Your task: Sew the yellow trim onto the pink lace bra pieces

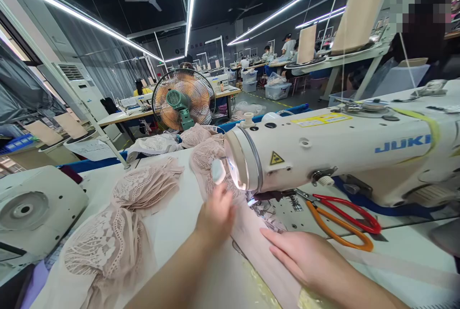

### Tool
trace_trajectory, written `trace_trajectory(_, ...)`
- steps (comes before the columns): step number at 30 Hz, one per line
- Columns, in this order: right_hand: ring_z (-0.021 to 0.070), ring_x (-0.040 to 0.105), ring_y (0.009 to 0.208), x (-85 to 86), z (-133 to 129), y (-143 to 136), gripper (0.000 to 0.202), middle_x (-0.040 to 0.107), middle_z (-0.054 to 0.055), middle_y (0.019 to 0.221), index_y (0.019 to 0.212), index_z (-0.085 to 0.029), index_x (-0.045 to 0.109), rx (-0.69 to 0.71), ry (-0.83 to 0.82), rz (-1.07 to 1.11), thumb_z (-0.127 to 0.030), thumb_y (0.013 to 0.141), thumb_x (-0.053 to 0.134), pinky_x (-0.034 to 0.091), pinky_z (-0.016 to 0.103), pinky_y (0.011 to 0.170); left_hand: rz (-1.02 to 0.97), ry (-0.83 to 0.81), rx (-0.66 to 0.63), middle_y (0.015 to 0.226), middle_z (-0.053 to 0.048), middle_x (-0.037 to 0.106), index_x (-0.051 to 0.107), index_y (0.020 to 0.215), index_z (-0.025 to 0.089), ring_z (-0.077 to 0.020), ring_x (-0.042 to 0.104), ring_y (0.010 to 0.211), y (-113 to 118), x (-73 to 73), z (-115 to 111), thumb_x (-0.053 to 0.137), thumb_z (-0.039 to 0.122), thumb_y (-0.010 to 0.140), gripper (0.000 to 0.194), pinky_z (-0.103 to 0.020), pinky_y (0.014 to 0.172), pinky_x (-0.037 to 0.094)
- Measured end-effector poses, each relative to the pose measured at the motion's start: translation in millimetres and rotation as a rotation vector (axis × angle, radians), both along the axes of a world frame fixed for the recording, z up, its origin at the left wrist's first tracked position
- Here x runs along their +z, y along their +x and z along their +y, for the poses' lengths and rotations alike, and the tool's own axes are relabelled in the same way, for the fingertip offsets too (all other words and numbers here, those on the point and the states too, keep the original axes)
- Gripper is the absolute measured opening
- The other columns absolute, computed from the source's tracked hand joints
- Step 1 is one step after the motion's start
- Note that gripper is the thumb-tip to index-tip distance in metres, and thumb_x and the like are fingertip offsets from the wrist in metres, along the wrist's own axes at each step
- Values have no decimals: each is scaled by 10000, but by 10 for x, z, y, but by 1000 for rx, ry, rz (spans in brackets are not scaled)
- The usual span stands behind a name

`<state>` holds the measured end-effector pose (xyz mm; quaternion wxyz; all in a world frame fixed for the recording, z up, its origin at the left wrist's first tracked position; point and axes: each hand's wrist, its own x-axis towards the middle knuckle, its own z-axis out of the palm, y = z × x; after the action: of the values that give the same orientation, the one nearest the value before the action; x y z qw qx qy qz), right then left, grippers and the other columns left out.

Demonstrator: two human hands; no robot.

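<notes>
My left hand (pixel 217 213) is blurred by motion beside the needle area of a white sewing machine (pixel 323 141), over pale pink lace fabric (pixel 205 163); I cannot make out its fingers clearly. Stretched out flat, the fingers of my right hand (pixel 300 254) rest on a smooth pale pink fabric strip (pixel 258 242) that runs from under the machine head toward me. The needle and presser foot are mostly hidden. Left of the machine lie two stacks of lace pieces, a farther stack (pixel 145 187) and a nearer stack (pixel 102 246).
Orange-handled scissors (pixel 339 227) and red-handled scissors (pixel 354 213) lie right of the needle area. Another white machine part (pixel 36 208) stands at the left. Beyond the table is a large fan (pixel 183 100). Thread cones (pixel 43 132) stand at the left; several people work farther back.
</notes>
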<state>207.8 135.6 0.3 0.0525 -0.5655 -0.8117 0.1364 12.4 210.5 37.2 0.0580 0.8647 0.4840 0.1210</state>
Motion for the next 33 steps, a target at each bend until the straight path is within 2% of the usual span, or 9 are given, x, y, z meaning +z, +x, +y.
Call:
trace_trajectory(2,253,616,672,12,-9,24,377,669,79,773,1061,-197,597,12,-14,69,-295,923,260,307,304,531,74,-41,-193,1104,-106,584,568,1022,173,-206,590,958,103,-15,-212,416,201,875,213,-300,770,516)
trace_trajectory(4,219,594,651,34,-21,67,324,651,60,755,905,-201,601,34,-28,134,-287,912,288,321,289,539,201,-38,-339,962,-77,608,572,954,175,-200,596,800,165,-65,-367,499,329,852,198,-288,628,513)
trace_trajectory(6,203,585,664,71,-35,124,288,643,44,765,885,-216,598,76,-44,175,-284,903,319,332,277,556,284,14,-421,946,-66,602,573,965,167,-201,576,753,172,-128,-436,566,468,809,339,-294,578,492)
trace_trajectory(8,200,584,682,118,-49,181,286,637,38,773,945,-234,611,113,-75,181,-289,901,334,339,271,570,320,56,-466,999,-63,593,575,1007,163,-200,566,770,142,-172,-438,561,548,799,438,-300,588,485)
trace_trajectory(13,195,576,693,203,-67,260,293,626,41,769,1001,-235,636,139,-138,140,-312,908,369,336,266,579,383,35,-481,1083,-55,564,556,1114,182,-201,557,818,69,-131,-373,492,553,844,462,-316,604,481)
trace_trajectory(18,185,574,687,144,-55,284,306,637,41,787,1050,-243,638,144,-137,143,-336,922,376,338,257,572,411,14,-455,1118,-42,557,544,1130,205,-213,548,854,53,-52,-304,518,498,848,408,-345,639,493)
trace_trajectory(26,195,583,651,36,-64,308,289,664,42,753,1042,-266,661,106,-26,183,-319,900,415,375,259,569,378,62,-457,1190,-44,558,536,1167,245,-223,549,892,-21,-125,-119,524,405,860,347,-344,665,469)
trace_trajectory(33,225,634,767,44,-49,284,337,690,67,935,1132,-274,627,112,-49,177,-309,897,388,433,282,629,343,101,-432,1172,-38,581,567,1143,278,-226,557,917,-98,-153,42,530,350,869,286,-347,719,440)
